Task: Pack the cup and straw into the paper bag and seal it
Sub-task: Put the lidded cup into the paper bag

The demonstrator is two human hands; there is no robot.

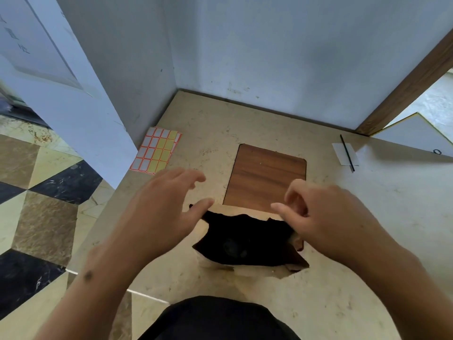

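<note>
A paper bag [247, 244] stands on the near middle of a beige stone table [367, 217], seen from above. Its mouth is open and its rim is uneven and wavy, and the inside is very dark. Something round shows weakly at the bottom, but I cannot tell if it is the cup. The paper on the near side is tan and creased.

The left hand [159, 212] is at the left rim of the bag. Its fingers are spread wide and its thumb touches the rim corner; I cannot tell if it pinches the paper. The right hand [326, 217] is at the right rim with curled fingers, and its thumb and fingers seem to pinch the bag edge.

Just beyond the bag lies a flat wooden board [266, 177] with rounded corners and brown grain. At the far left lies a sheet of labels [157, 150], white and yellow rectangles with red borders. At the far right, a thin black straw [346, 153] lies across a small white paper [343, 155].
</note>
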